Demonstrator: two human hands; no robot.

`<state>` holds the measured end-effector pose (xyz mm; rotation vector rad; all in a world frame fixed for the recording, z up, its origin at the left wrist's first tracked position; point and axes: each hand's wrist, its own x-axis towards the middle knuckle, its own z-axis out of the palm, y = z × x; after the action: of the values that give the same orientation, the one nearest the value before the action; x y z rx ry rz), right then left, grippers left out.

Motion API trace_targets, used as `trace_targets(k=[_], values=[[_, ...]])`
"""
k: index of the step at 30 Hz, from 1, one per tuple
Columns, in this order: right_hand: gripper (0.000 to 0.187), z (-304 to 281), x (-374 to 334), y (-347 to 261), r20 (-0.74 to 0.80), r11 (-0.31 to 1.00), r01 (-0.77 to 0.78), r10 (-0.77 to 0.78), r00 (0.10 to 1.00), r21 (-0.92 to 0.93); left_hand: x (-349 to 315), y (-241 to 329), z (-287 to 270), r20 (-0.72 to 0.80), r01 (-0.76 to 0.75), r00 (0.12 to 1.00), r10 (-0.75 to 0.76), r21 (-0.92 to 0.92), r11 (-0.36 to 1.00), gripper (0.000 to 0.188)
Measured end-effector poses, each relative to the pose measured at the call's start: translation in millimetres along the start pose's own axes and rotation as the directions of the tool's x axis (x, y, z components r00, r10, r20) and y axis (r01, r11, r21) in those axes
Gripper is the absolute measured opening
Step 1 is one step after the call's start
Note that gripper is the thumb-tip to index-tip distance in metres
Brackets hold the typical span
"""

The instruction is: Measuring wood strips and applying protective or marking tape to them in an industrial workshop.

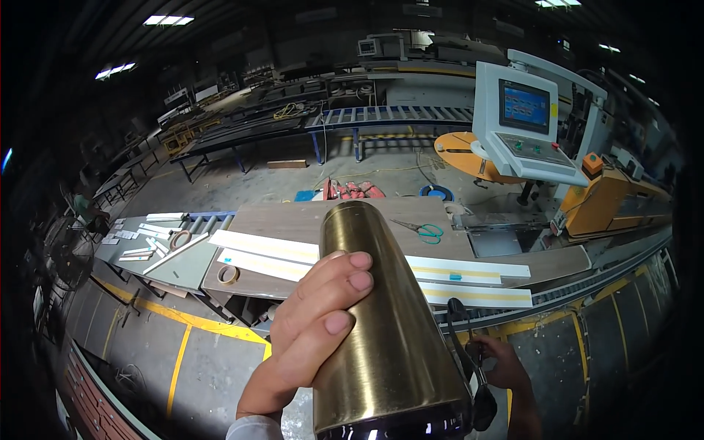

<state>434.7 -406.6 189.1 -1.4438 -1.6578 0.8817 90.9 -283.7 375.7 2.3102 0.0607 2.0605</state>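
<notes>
Up close, in the head view, we hold a big gold metal tumbler (389, 315) right in front of us, up above the bench. Our left hand (312, 319) comes up from below and bends around the tumbler's left side. Its fingers are curled on the metal, and three fingertips show. Our right hand (506, 363) is low on the right, with its fingers bent by a black handle (466, 356) next to the tumbler. We cannot tell how tightly they close. The tumbler leans, and its far end points away from us.

Behind it lies a wood-brown bench top (279, 220). Long white strips (477, 270) with yellow lines lie across it, and the tumbler hides their middle. Green-handled scissors (419, 229) lie behind the strips on the right. A roll of tape (229, 282) lies near the front edge on the left. A side table (187, 270) on the left holds more strips and another tape roll (173, 242). Farther back, we see a roller table (389, 115) and, on the right, a white control panel (490, 110) with a lit screen (524, 103).

The bench's front edge runs behind our hands. Grey floor (216, 374) with yellow stripes (205, 324) lies on our side, and more floor lies between the bench and the roller table.
</notes>
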Motion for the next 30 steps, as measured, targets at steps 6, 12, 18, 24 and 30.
trace_targets(k=[6, 12, 18, 24, 30], values=[[0.077, 4.0, 3.1, 1.6, 0.002, 1.0, 0.003, -0.003, 1.0, -0.012, 19.2, -4.1, -2.2, -0.02, -0.085, 0.996, 0.085, 0.008, 0.996, 0.029], [0.075, 4.3, 2.9, -2.4, -0.035, 0.999, -0.05, 0.05, 0.998, -0.004, 36.7, -3.6, 0.9, -0.056, -0.165, 0.984, 0.168, 0.055, 0.985, 0.03], [0.074, 2.0, 3.5, -8.2, -0.038, 0.999, -0.052, 0.052, 0.998, 0.01, 43.1, 1.5, 4.2, -0.07, -0.149, 0.985, 0.156, 0.093, 0.984, 0.029], [0.073, 0.7, 5.2, -15.2, -0.022, 0.997, -0.081, 0.081, 0.996, -0.001, 43.2, 1.4, 6.2, -0.066, -0.156, 0.984, 0.164, 0.11, 0.982, 0.03], [0.072, 1.1, 3.7, -3.4, -0.026, 0.987, -0.135, 0.137, 0.99, 0.085, 44.4, -3.6, 9.1, -0.07, -0.159, 0.984, 0.165, 0.085, 0.984, 0.031]])
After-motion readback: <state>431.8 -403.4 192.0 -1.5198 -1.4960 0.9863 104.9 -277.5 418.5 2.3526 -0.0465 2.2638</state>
